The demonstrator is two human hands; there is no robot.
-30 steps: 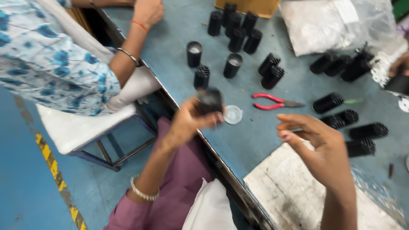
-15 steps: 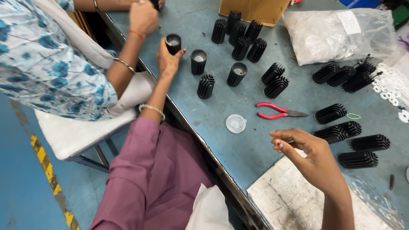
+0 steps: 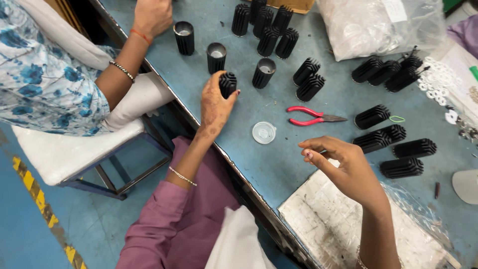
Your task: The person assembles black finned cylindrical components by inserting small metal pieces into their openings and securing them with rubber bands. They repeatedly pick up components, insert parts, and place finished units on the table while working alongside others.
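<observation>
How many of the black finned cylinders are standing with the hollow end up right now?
3, in a diagonal row: one by the co-worker's hand, one midway, one just right of the finned cylinder held in the left hand. More may be hidden.
</observation>
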